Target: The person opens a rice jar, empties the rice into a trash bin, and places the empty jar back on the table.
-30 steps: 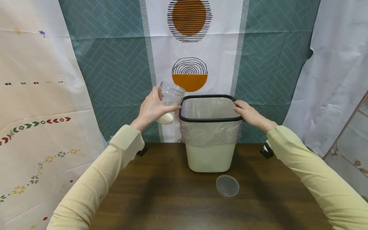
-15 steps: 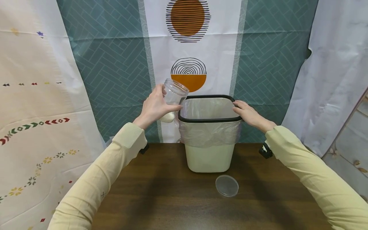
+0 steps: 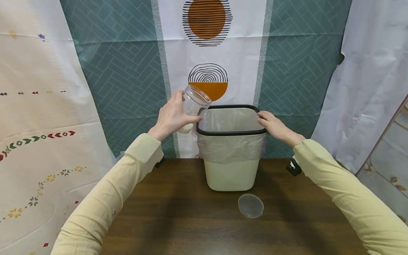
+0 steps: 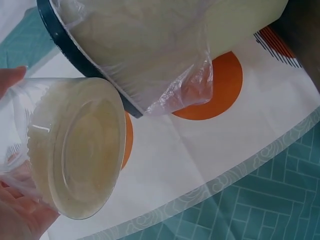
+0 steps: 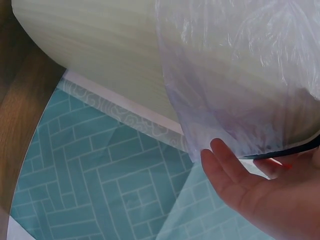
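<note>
We're holding tilted jar (image 3: 191,106) in left grip (image 3: 171,116), fingers curled round it; its long axis leaning mouth-up toward bin (image 3: 232,174), just rightward; right grip (image 3: 276,128) holding bin's opposite edge.

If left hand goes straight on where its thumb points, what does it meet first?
The left hand would probably meet the black rim of the bin; whether its jar touches that rim is unclear.

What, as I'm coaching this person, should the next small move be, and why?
Probably tip the jar more steeply toward the bin: the left grip holds it open and leaning that way, the clear lid lies on the table, and pale contents sit in the jar's base.
</note>
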Action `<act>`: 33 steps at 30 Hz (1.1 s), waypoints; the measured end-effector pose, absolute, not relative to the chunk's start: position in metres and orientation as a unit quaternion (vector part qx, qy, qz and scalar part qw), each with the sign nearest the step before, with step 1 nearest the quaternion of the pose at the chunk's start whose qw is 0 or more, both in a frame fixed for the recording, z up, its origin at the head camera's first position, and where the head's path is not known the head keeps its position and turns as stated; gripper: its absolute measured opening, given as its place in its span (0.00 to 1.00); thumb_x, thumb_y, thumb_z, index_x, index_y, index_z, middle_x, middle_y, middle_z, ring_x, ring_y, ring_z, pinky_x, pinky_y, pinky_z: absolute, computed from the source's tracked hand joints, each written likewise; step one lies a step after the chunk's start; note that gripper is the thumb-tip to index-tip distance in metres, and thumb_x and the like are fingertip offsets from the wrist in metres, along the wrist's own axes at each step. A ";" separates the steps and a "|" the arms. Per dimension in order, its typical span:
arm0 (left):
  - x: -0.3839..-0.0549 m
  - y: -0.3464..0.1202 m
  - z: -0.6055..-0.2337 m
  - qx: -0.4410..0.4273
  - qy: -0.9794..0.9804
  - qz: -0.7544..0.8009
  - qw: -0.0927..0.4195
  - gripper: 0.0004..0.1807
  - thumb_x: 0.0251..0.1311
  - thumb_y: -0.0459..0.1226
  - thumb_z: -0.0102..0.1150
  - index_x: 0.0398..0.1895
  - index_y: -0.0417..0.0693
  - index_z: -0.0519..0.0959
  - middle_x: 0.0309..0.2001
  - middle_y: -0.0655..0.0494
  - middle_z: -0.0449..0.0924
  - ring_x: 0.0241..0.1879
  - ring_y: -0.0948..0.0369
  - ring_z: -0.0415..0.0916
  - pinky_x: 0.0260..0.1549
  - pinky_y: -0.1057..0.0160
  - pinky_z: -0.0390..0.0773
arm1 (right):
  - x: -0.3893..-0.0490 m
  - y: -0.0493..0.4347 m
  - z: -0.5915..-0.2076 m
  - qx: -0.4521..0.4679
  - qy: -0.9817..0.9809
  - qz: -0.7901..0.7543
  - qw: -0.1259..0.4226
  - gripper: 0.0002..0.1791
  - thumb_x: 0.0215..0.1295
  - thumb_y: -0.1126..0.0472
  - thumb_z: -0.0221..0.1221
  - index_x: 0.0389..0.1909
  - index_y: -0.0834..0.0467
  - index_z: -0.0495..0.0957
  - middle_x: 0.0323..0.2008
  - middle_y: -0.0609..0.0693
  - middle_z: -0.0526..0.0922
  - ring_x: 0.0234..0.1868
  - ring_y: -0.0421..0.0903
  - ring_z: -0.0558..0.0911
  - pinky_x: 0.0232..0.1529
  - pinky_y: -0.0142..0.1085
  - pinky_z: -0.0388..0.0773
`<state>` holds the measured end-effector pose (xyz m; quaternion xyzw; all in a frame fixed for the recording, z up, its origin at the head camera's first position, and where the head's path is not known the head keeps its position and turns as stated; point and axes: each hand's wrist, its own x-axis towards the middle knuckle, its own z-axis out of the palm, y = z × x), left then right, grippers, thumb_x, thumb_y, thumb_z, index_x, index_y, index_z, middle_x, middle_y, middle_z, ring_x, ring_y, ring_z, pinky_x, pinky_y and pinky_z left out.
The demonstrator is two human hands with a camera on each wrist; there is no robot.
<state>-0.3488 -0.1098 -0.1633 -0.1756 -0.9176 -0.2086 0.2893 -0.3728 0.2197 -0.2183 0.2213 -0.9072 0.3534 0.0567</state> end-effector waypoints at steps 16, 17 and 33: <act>-0.351 -0.105 -0.158 -0.207 -0.921 -0.161 0.288 0.47 0.37 0.56 0.68 0.58 0.42 0.59 0.53 0.49 0.65 0.44 0.55 0.68 0.33 0.55 0.71 | -0.372 0.218 -0.215 0.221 -0.910 0.345 0.069 0.28 0.72 0.57 0.34 0.65 0.71 0.48 0.66 0.65 0.43 0.64 0.62 0.49 0.49 0.55 0.63; -0.351 -0.104 -0.157 -0.208 -0.922 -0.155 0.287 0.48 0.38 0.56 0.67 0.59 0.42 0.58 0.53 0.48 0.64 0.44 0.55 0.67 0.33 0.54 0.71 | -0.372 0.218 -0.216 0.221 -0.910 0.344 0.070 0.28 0.72 0.57 0.34 0.65 0.71 0.48 0.66 0.65 0.43 0.64 0.62 0.48 0.49 0.55 0.63; -0.356 -0.100 -0.159 -0.214 -0.925 -0.080 0.305 0.48 0.36 0.57 0.68 0.56 0.37 0.59 0.45 0.46 0.66 0.38 0.53 0.67 0.26 0.54 0.73 | -0.372 0.218 -0.218 0.224 -0.908 0.351 0.056 0.29 0.72 0.55 0.32 0.66 0.70 0.45 0.67 0.64 0.41 0.62 0.63 0.52 0.46 0.54 0.65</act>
